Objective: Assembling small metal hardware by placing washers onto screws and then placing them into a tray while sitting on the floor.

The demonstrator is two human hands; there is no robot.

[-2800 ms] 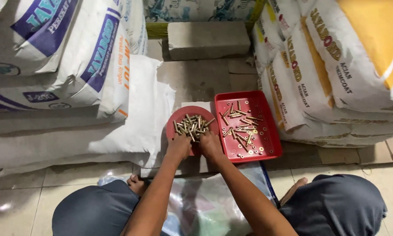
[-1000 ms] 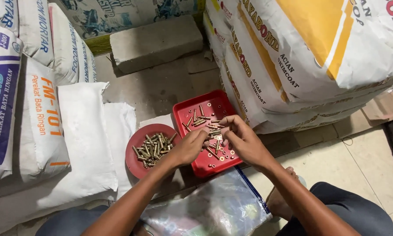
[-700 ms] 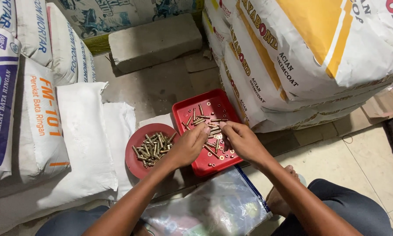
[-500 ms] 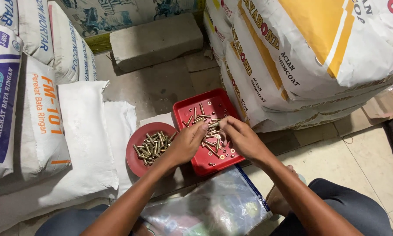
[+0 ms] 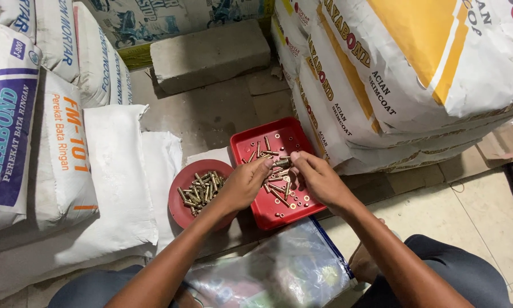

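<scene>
Nearest us, at the bottom centre of the frame, a clear plastic bag (image 5: 279, 274) lies between our knees. Above it, our left hand (image 5: 242, 185) and right hand (image 5: 319, 179) meet over the square red tray (image 5: 250, 142) in the middle of the frame. The fingers of both hands are pinched closed on a small brass bolt (image 5: 281, 163), held between the two sets of fingertips just above the tray. More brass bolts and little rings (image 5: 293, 201) lie scattered on the tray floor. Just left of the tray sits a round red dish (image 5: 179, 208) heaped with bolts (image 5: 202, 188). Further up, a grey concrete block (image 5: 211, 54) rests on the floor, with stacked white sacks (image 5: 68, 142) at the left and larger sacks (image 5: 416, 74) at the upper right.
</scene>
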